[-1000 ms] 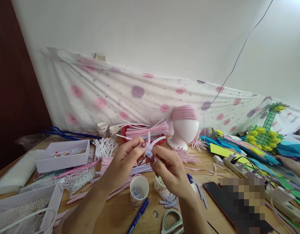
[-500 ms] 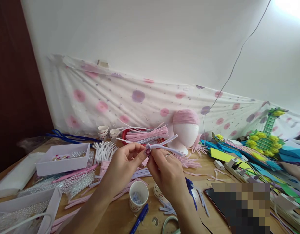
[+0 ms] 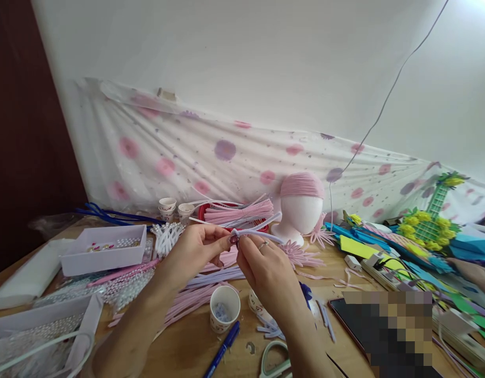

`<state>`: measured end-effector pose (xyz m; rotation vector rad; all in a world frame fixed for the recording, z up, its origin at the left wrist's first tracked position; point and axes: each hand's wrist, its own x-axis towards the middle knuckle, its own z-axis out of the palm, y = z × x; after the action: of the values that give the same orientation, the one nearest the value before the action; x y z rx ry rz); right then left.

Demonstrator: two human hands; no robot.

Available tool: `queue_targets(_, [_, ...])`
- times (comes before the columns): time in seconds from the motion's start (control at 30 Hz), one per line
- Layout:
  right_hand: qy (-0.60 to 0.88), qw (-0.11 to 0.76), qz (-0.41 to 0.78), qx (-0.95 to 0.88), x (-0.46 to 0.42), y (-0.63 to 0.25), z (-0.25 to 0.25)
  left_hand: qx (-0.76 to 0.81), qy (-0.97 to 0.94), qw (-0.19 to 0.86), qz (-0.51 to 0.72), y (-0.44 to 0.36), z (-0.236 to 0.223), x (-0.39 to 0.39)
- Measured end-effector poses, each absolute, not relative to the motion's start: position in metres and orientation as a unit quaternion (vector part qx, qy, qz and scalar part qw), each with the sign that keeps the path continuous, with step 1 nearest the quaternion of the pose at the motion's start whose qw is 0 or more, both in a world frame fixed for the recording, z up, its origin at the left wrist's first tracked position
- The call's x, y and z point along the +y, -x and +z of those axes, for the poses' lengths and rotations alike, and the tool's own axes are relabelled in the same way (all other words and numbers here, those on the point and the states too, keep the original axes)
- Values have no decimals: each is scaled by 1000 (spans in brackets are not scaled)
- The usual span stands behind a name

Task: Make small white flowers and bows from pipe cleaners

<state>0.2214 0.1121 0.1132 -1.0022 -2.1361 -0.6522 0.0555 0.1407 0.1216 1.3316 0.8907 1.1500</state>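
Both hands meet above the middle of the table, pinching pale lilac pipe cleaners (image 3: 258, 232). My left hand (image 3: 200, 247) is closed, its thumb and forefinger on the looped or twisted spot where the stems cross. Right beside it, my right hand (image 3: 266, 265), with a ring on one finger, is closed on the same stems. Their free ends point right, past the right hand, and a thin white end sticks out to the left. Just below the hands stands a paper cup (image 3: 225, 310) holding small lilac cut pieces. A second paper cup (image 3: 255, 303) is partly hidden by my right hand.
A blue pen (image 3: 222, 349) and scissors (image 3: 274, 359) lie in front. Behind stand a foam head (image 3: 301, 212) wrapped in pink and a red basket (image 3: 203, 212) of pipe cleaners. Bead boxes (image 3: 104, 257) sit left; a phone (image 3: 352, 320), power strip (image 3: 384, 275) and another person's hand (image 3: 473, 275) are right.
Both hands have shifted slightly left with the pipe cleaners, whose free ends now sit lower and closer together. More of the scissors shows.
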Motion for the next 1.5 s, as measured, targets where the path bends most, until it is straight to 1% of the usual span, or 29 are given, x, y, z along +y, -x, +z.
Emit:
queue_targets(0.17, [379,330,-249,-828,111,-222,114,344,-545,636,424,-51,120,145])
queue_targets(0.23, [377,334,-240,-830,111,-223,114,334,-546,643,421,-52,118,146])
queue_targets(0.3, [372,355,-198,-835,112,-224,115,314,-566,628,431,-53,118,146])
queue_targets(0.37, [359,395,-106,-839,112,-225,115,296,-593,604,443,-53,120,143])
queue_targets(0.5, [328,474,146,-804,111,-225,118,303,-641,557,432,-47,125,136])
queue_targets(0.57, [326,479,262,-772,111,-224,120,311,-670,520,428,-43,127,132])
queue_targets(0.67, [309,459,428,-714,110,-224,119,311,-718,458,422,-36,128,127])
queue_targets(0.77, [266,435,552,-660,113,-224,115,301,-750,429,404,-30,127,126])
queue_targets(0.8, [254,430,571,-652,114,-225,114,297,-753,430,401,-29,127,126])
queue_targets(0.87, [245,432,564,-660,115,-226,114,283,-744,452,402,-28,126,128])
queue_targets(0.93, [258,443,510,-691,113,-227,116,263,-727,491,401,-31,125,129])
queue_targets(1.0, [285,452,431,-727,109,-228,118,248,-715,517,401,-36,123,129])
queue_targets(1.07, [312,461,352,-753,104,-227,120,267,-711,494,425,-43,121,126])
queue_targets(1.13, [323,468,311,-762,102,-226,121,299,-711,442,457,-49,119,122])
queue_targets(1.2, [305,477,354,-744,103,-225,120,301,-717,422,466,-53,118,119])
queue_targets(1.23, [289,478,403,-725,104,-225,119,285,-718,440,457,-54,118,118])
queue_targets(1.3, [245,467,518,-673,107,-225,117,240,-706,509,430,-54,117,119])
queue_targets(1.37, [210,453,598,-627,109,-225,114,212,-685,559,417,-53,116,122])
queue_targets(1.43, [193,445,617,-620,110,-226,113,202,-665,580,425,-52,114,126])
queue_targets(1.5, [188,430,607,-641,109,-228,113,194,-649,588,442,-54,112,128])
